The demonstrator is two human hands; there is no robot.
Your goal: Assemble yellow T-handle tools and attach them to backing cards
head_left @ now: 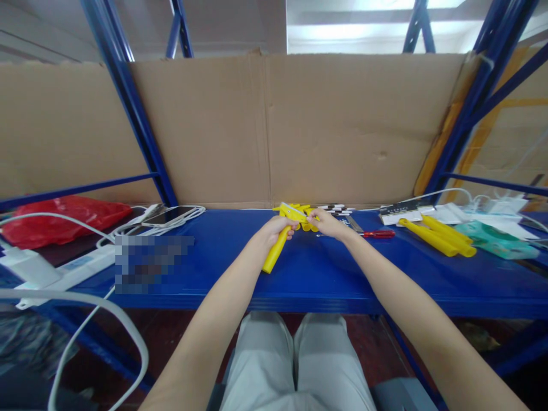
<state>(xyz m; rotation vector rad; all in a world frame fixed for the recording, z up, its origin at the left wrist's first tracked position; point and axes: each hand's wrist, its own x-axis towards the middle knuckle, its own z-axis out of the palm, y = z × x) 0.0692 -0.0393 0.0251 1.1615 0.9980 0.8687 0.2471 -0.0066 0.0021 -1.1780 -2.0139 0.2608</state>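
My left hand is closed around a yellow tool with a long rounded handle pointing down toward the shelf's front edge. A pale, blade-like strip shows at the tool's head, but I cannot make out its exact kind. Against the other side of that head, my right hand has its fingers pinched together; any small part between them is hidden. Several yellow pieces lie just behind both hands. Beside my right hand rests a red-handled screwdriver, its shaft pointing left.
Yellow handle-shaped parts lie on the blue shelf at right, beside a green plastic packet and a small box. At left are a red bag, a phone and a white power strip. Cardboard stands behind.
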